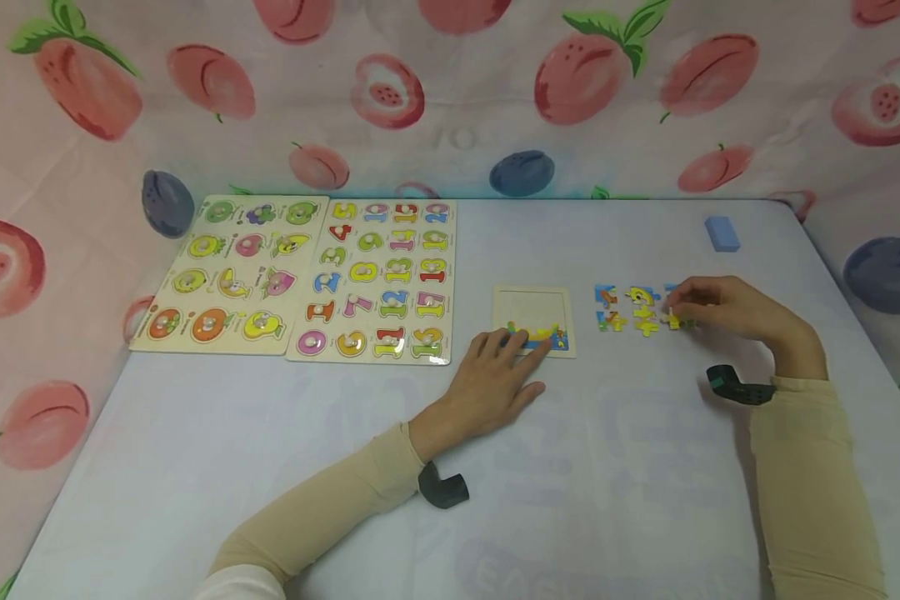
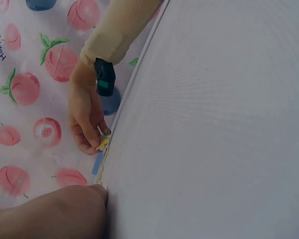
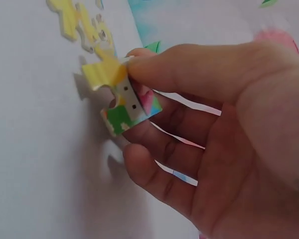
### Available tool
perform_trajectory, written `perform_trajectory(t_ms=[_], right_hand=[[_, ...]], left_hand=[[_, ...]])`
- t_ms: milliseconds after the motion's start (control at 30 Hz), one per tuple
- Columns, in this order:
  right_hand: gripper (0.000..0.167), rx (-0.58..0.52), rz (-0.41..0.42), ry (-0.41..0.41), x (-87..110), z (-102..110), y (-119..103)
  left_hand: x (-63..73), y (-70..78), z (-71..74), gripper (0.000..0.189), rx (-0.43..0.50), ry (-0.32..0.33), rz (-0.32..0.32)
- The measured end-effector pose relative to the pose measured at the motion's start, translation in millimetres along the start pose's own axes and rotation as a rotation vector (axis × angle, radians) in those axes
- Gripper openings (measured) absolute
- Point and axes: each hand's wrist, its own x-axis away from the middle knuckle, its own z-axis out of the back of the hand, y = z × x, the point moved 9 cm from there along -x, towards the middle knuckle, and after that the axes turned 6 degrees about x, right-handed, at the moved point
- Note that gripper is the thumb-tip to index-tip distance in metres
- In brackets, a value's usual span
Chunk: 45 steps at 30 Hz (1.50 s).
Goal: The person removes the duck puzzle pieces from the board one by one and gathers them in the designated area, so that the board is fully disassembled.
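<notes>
My left hand [image 1: 491, 383] lies spread over the lower edge of a small square wooden puzzle tray [image 1: 532, 307]. Its fingertips touch a row of blue and yellow pieces [image 1: 561, 339] inside the tray and partly cover them. To the right, my right hand [image 1: 750, 312] pinches a jigsaw piece [image 3: 120, 118] between thumb and fingers. Yellow, green and white show on that piece, and in the right wrist view it is tilted above the table. Several loose jigsaw pieces [image 1: 642, 296] lie in two rows beside that hand, some partly hidden by it.
Left of the tray lie a number peg board [image 1: 371, 321] and a fruit peg board [image 1: 258, 275], side by side. A blue block [image 1: 722, 234] sits at the back right of the white table [image 1: 570, 483]. Fruit-printed cloth [image 1: 450, 142] hangs behind the table.
</notes>
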Motion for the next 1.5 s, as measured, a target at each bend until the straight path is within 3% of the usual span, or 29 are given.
perform_trajectory(t_ms=[300, 700, 967, 1100, 1367, 1500], right_hand=[[0.030, 0.040, -0.055, -0.012, -3.0, -3, 8], [0.027, 0.069, -0.005, 0.052, -5.5, -3, -1], [0.017, 0.006, 0.137, 0.119, -17.5, -10, -50], [0.015, -0.039, 0.217, 0.112, -20.8, -17, -76], [0.018, -0.069, 0.441, 0.077, -23.0, -35, -125], [0.020, -0.088, 0.485, 0.020, -28.6, -50, -142]], left_hand=[[-0.3, -0.2, -0.4, 0.056, -0.016, -0.001, -0.001], [1.1, 0.2, -1.3, 0.055, -0.015, 0.006, 0.005], [4.7, 4.9, 2.3, 0.055, -0.053, 0.025, 0.002], [6.1, 10.1, 5.4, 0.055, -0.111, 0.044, -0.020], [9.5, 15.8, 1.7, 0.054, -0.131, 0.044, -0.043], [11.8, 21.0, 1.6, 0.052, -0.137, 0.050, -0.062]])
